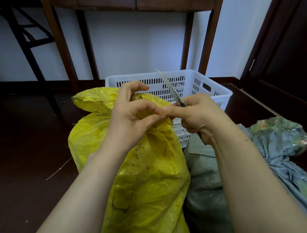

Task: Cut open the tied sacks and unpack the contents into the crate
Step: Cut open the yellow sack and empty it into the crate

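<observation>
A yellow woven sack (147,169) stands in front of me, its neck gathered and tied at the top. My left hand (129,118) pinches the knot at the neck between thumb and forefinger. My right hand (196,116) meets it from the right, fingertips on the same knot, while it holds a pair of scissors (171,89) whose blades point up and away. Behind the sack stands a white slotted plastic crate (203,86); its inside is mostly hidden. A grey sack (206,185) and a blue-green tied sack (285,150) lie to the right.
A dark wooden table's legs (64,47) rise behind the crate against a white wall. The floor (24,146) is dark wood, with a thin strand (59,168) lying on it at the left. A dark door frame (257,50) stands at the right.
</observation>
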A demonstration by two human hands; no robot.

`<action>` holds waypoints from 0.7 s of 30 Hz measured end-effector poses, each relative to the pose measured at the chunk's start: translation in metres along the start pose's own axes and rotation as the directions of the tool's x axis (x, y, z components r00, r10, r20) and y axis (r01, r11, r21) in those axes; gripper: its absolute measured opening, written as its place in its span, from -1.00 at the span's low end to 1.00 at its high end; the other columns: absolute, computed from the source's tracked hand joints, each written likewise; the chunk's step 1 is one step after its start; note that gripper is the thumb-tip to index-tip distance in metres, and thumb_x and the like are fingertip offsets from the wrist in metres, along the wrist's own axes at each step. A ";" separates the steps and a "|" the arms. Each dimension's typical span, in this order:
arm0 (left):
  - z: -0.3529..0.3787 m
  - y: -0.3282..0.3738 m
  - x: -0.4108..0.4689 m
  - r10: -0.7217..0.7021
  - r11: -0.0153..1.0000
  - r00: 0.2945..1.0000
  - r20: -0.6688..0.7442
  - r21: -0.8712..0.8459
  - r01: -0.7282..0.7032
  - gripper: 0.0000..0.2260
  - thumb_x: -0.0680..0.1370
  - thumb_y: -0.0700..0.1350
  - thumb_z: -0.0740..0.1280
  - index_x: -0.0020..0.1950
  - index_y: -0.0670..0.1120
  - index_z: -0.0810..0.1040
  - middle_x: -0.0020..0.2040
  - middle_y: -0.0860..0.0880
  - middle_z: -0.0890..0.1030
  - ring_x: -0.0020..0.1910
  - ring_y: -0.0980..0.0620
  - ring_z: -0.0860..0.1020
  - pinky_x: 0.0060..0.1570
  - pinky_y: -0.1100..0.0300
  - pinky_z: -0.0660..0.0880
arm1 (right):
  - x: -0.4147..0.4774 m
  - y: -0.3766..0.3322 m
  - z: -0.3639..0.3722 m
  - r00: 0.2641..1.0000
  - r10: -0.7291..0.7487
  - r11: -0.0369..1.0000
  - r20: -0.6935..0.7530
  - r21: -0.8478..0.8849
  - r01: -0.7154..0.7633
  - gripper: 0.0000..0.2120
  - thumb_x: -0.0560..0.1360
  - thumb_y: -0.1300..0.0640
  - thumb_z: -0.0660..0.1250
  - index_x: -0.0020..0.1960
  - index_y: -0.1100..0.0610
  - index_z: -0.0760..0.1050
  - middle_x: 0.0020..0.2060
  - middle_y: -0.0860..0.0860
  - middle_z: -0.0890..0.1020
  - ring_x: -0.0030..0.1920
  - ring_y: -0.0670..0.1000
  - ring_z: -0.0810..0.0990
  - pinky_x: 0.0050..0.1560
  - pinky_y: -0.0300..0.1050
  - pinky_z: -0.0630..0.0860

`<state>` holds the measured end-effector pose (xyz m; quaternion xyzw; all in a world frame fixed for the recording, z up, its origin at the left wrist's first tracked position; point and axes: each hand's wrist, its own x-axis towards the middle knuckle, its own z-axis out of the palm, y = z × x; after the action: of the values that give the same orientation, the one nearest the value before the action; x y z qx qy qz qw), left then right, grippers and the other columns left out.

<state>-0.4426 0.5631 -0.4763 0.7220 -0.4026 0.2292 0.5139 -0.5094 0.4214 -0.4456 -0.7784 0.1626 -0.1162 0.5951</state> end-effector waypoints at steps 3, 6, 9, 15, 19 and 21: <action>-0.002 0.005 0.001 0.010 1.000 1.000 -0.013 0.009 -0.009 -0.85 0.30 -0.18 0.54 -0.20 -0.03 0.65 0.07 0.07 0.37 0.14 0.04 0.42 0.08 0.41 0.33 | 0.005 0.002 0.004 0.999 0.007 0.999 -0.051 0.034 -0.005 -0.84 0.43 0.20 0.44 -0.23 0.28 0.54 -0.51 0.08 0.42 -0.65 -0.13 0.21 -0.64 -0.32 0.12; -0.007 0.009 0.004 0.054 0.996 0.998 -0.008 0.064 -0.054 -0.89 0.31 -0.10 0.54 -0.22 0.01 0.64 0.07 0.12 0.38 0.17 0.03 0.40 0.15 0.33 0.30 | 0.009 0.006 -0.003 0.987 0.076 0.978 -0.142 0.206 -0.045 -0.85 0.46 0.23 0.39 -0.23 0.23 0.46 -0.38 0.12 0.44 -0.65 -0.13 0.20 -0.64 -0.32 0.11; -0.009 0.012 0.004 0.044 0.987 0.995 0.084 0.150 -0.056 -0.91 0.33 -0.04 0.53 -0.27 0.01 0.64 0.05 0.06 0.46 0.16 0.00 0.36 0.17 0.41 0.18 | 0.009 0.009 -0.011 0.986 0.086 0.950 -0.141 0.310 -0.039 -0.81 0.48 0.23 0.39 -0.25 0.21 0.43 -0.42 0.09 0.47 -0.68 -0.16 0.23 -0.65 -0.34 0.14; -0.006 0.024 0.009 -0.116 0.975 0.976 -0.185 0.166 0.148 -0.88 0.39 -0.03 0.46 -0.16 -0.02 0.57 0.01 0.04 0.44 0.09 -0.04 0.45 -0.05 0.18 0.35 | 0.005 0.003 -0.005 0.997 -0.018 0.958 -0.080 0.285 0.041 -0.81 0.47 0.22 0.40 -0.29 0.18 0.48 -0.48 0.04 0.50 -0.68 -0.16 0.24 -0.66 -0.36 0.14; -0.008 0.020 0.013 -0.261 0.911 0.954 -0.150 0.287 0.295 -0.41 0.34 -0.24 0.39 0.35 -0.04 0.37 0.18 0.06 0.44 0.17 -0.05 0.42 0.12 0.16 0.39 | 0.002 -0.001 -0.004 0.996 -0.068 0.972 -0.064 0.220 0.080 -0.88 0.49 0.21 0.38 -0.21 0.19 0.51 -0.48 0.00 0.46 -0.67 -0.18 0.28 -0.66 -0.36 0.22; -0.010 0.017 0.012 -0.326 0.914 0.931 -0.163 0.197 0.355 -0.38 0.37 -0.25 0.40 0.40 -0.03 0.35 0.12 0.05 0.50 0.06 0.00 0.51 0.15 0.05 0.48 | 0.000 -0.002 -0.006 0.993 -0.072 0.981 -0.091 0.176 0.087 -0.87 0.48 0.19 0.39 -0.22 0.19 0.52 -0.46 0.01 0.48 -0.67 -0.20 0.31 -0.65 -0.37 0.24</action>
<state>-0.4493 0.5653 -0.4543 0.8181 -0.2088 0.2251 0.4863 -0.5113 0.4169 -0.4424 -0.7219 0.1455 -0.1869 0.6502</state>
